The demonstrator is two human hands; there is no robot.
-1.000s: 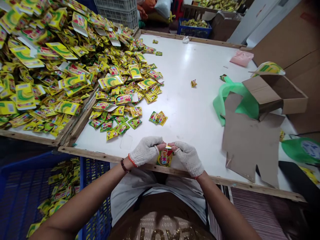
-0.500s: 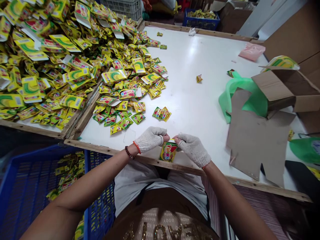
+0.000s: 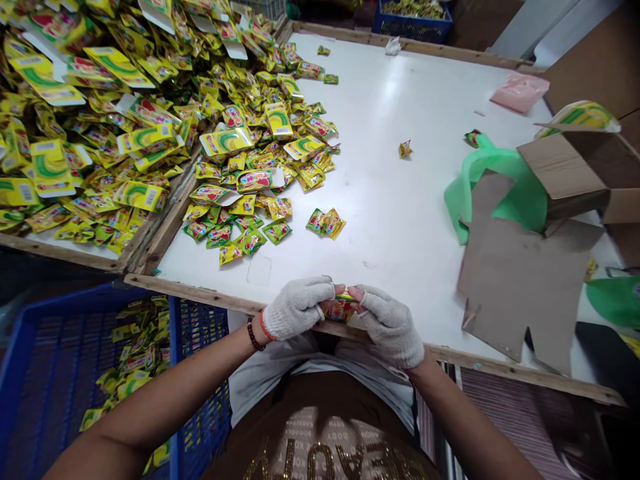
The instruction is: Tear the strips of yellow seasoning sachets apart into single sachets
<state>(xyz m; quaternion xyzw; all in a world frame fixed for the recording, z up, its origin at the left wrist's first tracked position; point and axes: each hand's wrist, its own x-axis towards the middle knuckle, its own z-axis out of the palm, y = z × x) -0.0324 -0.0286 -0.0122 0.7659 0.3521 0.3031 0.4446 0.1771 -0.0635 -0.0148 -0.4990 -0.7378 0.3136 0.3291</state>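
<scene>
**Printed box (image 3: 341, 308) pinched from both sides**

The left hand (image 3: 299, 305) and right hand (image 3: 393, 327), in white fingerless gloves, hold the box at the near edge of a white table (image 3: 380, 253), each grip closed with fingertips against it. The box sits at three o'clock from the left grip, between nine and ten from the right. Half a second ago its front showed in full beneath a raised flap; now a shallower front appears under a yellow-green top edge. Sachets (image 3: 325, 223) lie at twelve o'clock, a pile of packets (image 3: 255, 179) at ten.
</scene>
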